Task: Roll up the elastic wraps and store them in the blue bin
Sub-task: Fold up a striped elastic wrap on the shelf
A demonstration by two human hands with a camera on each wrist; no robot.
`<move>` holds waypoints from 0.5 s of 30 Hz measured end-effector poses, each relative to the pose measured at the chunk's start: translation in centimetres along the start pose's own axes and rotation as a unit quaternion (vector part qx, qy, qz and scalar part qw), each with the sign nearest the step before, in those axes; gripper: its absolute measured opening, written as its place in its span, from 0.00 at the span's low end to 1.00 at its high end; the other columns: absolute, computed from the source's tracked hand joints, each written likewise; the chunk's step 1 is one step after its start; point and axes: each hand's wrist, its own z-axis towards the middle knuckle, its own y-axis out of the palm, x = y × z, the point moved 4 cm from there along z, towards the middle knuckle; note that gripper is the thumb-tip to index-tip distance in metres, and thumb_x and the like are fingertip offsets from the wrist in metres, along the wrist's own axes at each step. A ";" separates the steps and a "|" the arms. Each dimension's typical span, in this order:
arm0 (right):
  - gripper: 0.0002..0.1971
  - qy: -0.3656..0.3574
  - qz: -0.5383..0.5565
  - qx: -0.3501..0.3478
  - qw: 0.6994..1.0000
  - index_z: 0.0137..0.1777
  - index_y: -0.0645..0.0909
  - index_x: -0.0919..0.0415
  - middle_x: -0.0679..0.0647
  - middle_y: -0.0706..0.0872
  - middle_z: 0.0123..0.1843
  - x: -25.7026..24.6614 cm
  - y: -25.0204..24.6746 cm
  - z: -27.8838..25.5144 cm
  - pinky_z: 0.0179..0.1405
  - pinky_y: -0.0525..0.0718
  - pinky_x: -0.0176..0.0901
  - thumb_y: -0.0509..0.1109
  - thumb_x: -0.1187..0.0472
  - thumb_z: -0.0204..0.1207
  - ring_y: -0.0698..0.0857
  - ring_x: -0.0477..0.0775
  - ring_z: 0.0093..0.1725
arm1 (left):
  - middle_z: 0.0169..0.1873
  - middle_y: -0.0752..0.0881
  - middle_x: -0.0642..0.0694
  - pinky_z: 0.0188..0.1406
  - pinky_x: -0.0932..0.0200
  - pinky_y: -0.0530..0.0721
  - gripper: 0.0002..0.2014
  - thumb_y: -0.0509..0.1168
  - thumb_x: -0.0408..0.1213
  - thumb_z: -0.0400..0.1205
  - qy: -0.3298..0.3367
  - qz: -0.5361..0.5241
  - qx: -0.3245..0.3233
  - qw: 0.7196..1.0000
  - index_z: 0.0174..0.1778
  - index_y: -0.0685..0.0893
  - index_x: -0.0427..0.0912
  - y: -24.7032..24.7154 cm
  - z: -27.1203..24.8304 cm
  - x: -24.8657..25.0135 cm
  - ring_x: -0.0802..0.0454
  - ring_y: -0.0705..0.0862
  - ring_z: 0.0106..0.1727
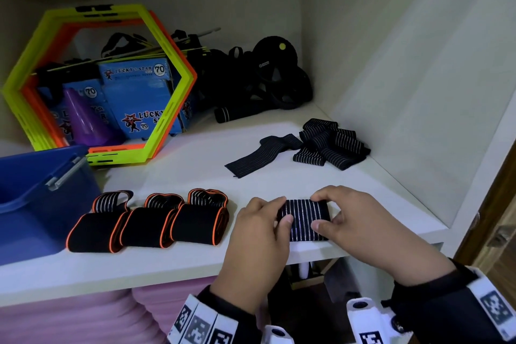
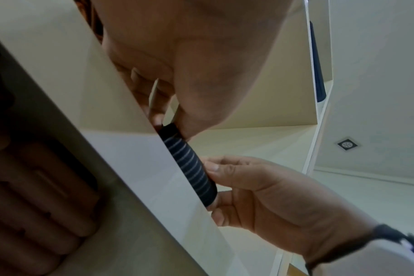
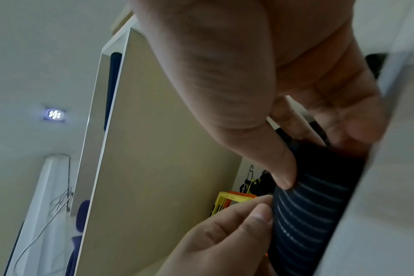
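A rolled black elastic wrap with thin white stripes [image 1: 305,219] lies at the shelf's front edge. My left hand [image 1: 279,213] pinches its left end between thumb and fingers. My right hand [image 1: 326,212] pinches the right end the same way. In the left wrist view the roll [image 2: 189,164] sits against the shelf edge between both hands. The right wrist view shows the striped roll [image 3: 307,214] under my thumb. The blue bin [image 1: 33,190] stands at the left. Three rolled orange-edged wraps [image 1: 145,227] lie in a row beside it.
A heap of loose striped wraps [image 1: 332,142] lies at the right rear, one strip [image 1: 262,153] spread flat. Neon hexagon frames [image 1: 97,84], blue boxes and black gear fill the back. The cupboard's side wall [image 1: 418,92] stands close on the right.
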 end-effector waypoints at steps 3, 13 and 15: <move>0.19 0.002 -0.067 -0.049 0.997 0.61 0.79 0.46 0.40 0.82 0.45 -0.9 -0.4 1.0 0.39 0.75 0.33 0.78 0.48 0.72 0.80 0.38 0.41 | 0.50 0.82 0.54 0.55 0.54 0.83 0.14 0.66 0.44 0.82 0.031 0.026 0.022 0.999 0.63 0.85 0.53 -2.0 -0.2 0.5 0.53 0.82 0.52; 0.38 0.004 -0.241 -0.255 0.937 0.75 0.71 0.50 0.42 0.80 0.52 -4.6 0.6 7.0 0.54 0.83 0.47 0.80 0.42 0.68 0.83 0.51 0.54 | 0.42 0.87 0.51 0.47 0.51 0.81 0.04 0.70 0.36 0.81 -0.079 0.119 0.174 0.974 0.44 0.90 0.49 -16.7 -1.1 -6.3 0.47 0.84 0.43; 0.36 0.017 -0.258 -0.287 0.922 0.70 0.78 0.53 0.46 0.83 0.57 -4.9 0.8 8.4 0.59 0.86 0.49 0.81 0.39 0.64 0.85 0.54 0.56 | 0.41 0.86 0.50 0.47 0.49 0.80 0.03 0.71 0.37 0.80 -0.110 0.151 0.177 0.966 0.44 0.90 0.49 -18.2 -1.7 -9.0 0.43 0.84 0.44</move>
